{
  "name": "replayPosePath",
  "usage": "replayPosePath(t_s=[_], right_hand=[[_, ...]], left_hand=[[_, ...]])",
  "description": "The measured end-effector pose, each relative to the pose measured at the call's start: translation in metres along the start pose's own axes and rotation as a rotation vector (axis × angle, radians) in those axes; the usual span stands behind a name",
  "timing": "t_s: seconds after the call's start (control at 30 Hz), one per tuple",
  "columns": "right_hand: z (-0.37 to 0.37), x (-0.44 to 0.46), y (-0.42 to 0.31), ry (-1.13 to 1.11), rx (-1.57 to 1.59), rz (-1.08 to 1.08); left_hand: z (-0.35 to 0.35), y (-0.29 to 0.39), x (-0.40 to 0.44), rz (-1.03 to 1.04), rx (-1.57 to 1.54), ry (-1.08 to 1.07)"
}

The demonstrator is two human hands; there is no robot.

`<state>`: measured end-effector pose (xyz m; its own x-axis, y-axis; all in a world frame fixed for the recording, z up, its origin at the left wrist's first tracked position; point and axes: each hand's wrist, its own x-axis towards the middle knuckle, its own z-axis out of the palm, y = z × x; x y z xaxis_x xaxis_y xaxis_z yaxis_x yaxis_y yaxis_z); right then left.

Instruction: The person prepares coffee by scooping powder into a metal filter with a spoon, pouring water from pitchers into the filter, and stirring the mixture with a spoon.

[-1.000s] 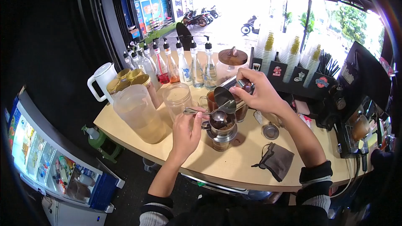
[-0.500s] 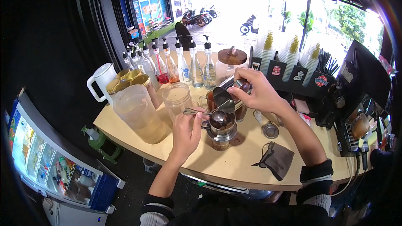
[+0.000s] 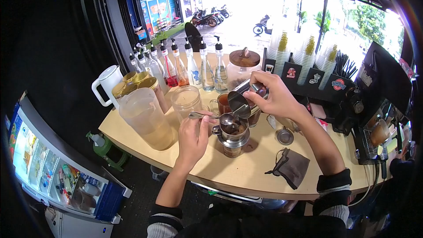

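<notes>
A metal drip coffee filter (image 3: 233, 141) sits on a small glass (image 3: 232, 151) at the front middle of the counter. Dark coffee grounds (image 3: 238, 129) show inside it. My left hand (image 3: 194, 137) pinches a metal spoon (image 3: 200, 115), its bowl over the filter's mouth. In my right hand (image 3: 276, 94) a stainless steel pitcher (image 3: 238, 101) is tilted, spout down toward the spoon and filter. Whether liquid is flowing is too small to tell. Behind them stands a glass mug (image 3: 223, 102) of brown liquid, partly covered by the pitcher.
Left of my hands stand a cloudy plastic jug (image 3: 147, 119) and an open clear jar (image 3: 186, 99). Pump bottles (image 3: 207, 72) line the back beside a wooden-lidded jar (image 3: 244, 65). A small round strainer (image 3: 284, 136) and a grey cloth pouch (image 3: 291, 167) lie at right.
The spoon's bowl has shifted slightly left and tipped over the filter. My right hand and the pitcher have moved a little to the right.
</notes>
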<state>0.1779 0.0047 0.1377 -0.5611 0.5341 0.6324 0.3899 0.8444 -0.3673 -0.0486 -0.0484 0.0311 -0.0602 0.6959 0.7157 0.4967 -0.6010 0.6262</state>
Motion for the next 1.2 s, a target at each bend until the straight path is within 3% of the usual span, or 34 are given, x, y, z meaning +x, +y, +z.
replayPosePath(t_s=[0.53, 0.67, 0.73, 1.2], right_hand=[[-0.003, -0.006, 0.005, -0.001, -0.020, 0.039], [-0.004, -0.007, 0.007, 0.002, -0.012, 0.046], [-0.005, -0.006, 0.006, 0.005, -0.013, 0.042], [0.008, 0.005, 0.005, 0.010, 0.042, 0.000]], left_hand=[[-0.011, -0.005, 0.005, 0.081, 0.092, 0.009], [-0.014, -0.003, 0.005, 0.076, 0.086, 0.011], [-0.015, 0.000, 0.005, -0.024, 0.046, 0.034], [-0.025, 0.003, 0.005, -0.013, 0.068, 0.060]])
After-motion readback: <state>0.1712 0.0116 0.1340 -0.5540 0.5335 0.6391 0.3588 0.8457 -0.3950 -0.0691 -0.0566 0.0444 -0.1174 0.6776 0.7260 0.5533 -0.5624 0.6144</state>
